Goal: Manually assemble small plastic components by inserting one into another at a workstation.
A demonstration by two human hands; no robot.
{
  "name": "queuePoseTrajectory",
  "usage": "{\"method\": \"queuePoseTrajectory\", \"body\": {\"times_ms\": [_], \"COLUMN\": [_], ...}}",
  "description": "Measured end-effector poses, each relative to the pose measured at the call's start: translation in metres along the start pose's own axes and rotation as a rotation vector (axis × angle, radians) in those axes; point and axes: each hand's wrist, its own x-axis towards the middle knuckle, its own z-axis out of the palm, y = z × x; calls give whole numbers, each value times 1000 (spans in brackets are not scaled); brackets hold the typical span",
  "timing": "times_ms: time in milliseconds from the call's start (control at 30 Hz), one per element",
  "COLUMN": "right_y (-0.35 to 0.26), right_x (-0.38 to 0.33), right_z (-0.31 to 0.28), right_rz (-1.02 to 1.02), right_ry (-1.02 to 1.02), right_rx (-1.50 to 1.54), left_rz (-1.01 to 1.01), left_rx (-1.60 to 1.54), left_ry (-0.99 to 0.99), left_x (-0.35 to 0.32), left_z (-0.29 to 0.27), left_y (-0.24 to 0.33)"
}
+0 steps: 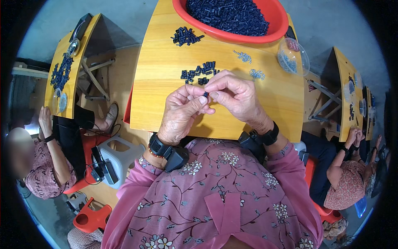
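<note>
- Pinching a small dark piece at the near middle of the table: your left hand grips it; your right hand closes thumb and finger at it (anything else in there, can't tell).
- Step in hand, by my reading: fingertip work on that single piece.
- Next move probably calls for a steady left pinch, fine right-hand control.
- Loose dark pieces just beyond; silvery parts farther right.

co-worker seated at left, grey stool, red stool, folding table at right
</note>
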Motion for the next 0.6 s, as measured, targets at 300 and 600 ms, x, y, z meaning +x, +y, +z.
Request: {"method": "queuePoseTrajectory", "body": {"times_ms": [300, 600], "right_y": [-1, 6], "right_x": [-1, -8], "right_z": [-1, 7], "right_rz": [36, 111], "right_ry": [19, 111], "right_rx": [19, 82], "left_rz": [-5, 31], "left_rx": [5, 41], "left_ry": [13, 60], "left_x": [0, 2], "left_z": [2, 4], "left_y": [1, -4]}}
